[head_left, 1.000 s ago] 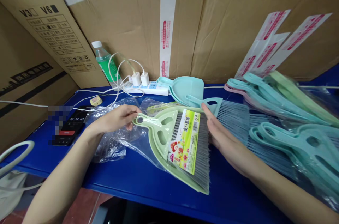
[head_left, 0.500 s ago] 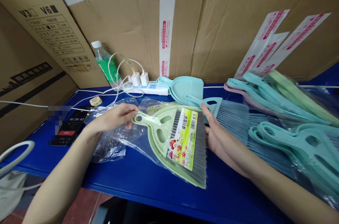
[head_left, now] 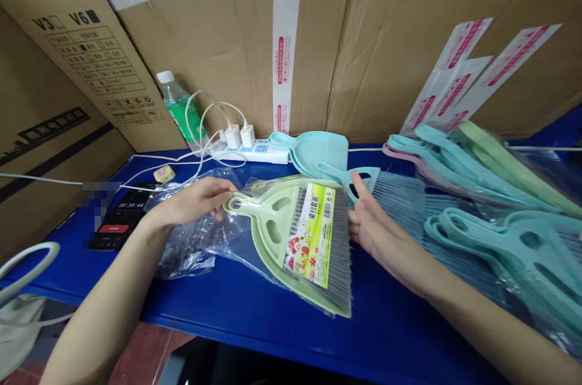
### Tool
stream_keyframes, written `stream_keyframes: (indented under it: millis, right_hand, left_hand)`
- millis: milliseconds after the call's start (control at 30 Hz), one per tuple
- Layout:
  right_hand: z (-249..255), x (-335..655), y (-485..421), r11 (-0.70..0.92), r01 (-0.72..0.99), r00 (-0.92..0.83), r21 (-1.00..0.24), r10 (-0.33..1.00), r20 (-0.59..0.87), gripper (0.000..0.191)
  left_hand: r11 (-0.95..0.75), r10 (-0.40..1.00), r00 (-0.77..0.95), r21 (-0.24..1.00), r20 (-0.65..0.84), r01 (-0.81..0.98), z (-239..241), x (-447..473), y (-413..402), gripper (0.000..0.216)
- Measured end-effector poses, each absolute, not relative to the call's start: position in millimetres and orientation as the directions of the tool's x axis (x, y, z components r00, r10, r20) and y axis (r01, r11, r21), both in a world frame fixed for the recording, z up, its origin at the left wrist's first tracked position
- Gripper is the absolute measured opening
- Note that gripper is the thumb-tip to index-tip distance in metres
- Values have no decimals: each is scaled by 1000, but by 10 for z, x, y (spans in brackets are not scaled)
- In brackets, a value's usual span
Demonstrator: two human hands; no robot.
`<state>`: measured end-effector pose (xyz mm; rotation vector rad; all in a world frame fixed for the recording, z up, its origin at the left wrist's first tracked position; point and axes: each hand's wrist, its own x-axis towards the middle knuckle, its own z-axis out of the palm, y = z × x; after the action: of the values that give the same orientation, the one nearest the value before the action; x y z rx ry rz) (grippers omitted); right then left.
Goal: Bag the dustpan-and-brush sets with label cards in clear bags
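Note:
A light green dustpan and brush set (head_left: 274,231) in a clear bag lies on the blue table, its handle to the left and its grey bristles to the right. A yellow printed card (head_left: 313,236) sits across it. With thumb and fingers closed, my left hand (head_left: 207,200) pinches the handle end of the set. My right hand (head_left: 373,221) is beside the bristle edge, fingers extended and holding nothing; whether its fingertips touch the bristles I cannot tell. Behind it lie a blue brush (head_left: 395,191) and a blue dustpan (head_left: 321,154).
Several bagged blue sets (head_left: 509,239) are piled at the right, with green and pink ones among them. Along the back are a power strip (head_left: 273,156) with cables, a bottle (head_left: 182,109) and cardboard boxes (head_left: 218,39). Left are crumpled plastic (head_left: 186,257) and a phone (head_left: 116,227).
The green set has shifted slightly left and up. My right hand's fingers have lifted and spread a little beside the bristles. My left hand keeps its pinch on the handle.

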<state>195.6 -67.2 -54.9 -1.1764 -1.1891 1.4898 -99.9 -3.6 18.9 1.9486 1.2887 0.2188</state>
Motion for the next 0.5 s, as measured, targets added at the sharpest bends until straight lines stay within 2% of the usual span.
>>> stream_keyframes:
  millis: [167,233,500]
  right_hand:
    - [-407,1955,-736,-41,255,-143,-966,986,-80,93]
    - [-354,1941,-751,6,329,-171,-944,984,-54,91]
    - [-330,1933,-740,87,380,-241,-921,970,-8,84]
  left_hand:
    - [-150,860,432,674,-272,723,167,-982,-50,19]
    - [-142,863,420,664,-281,734,152,-969,-55,18]
    - [-151,845,428,623,-322,767,112,-957,-64,17]
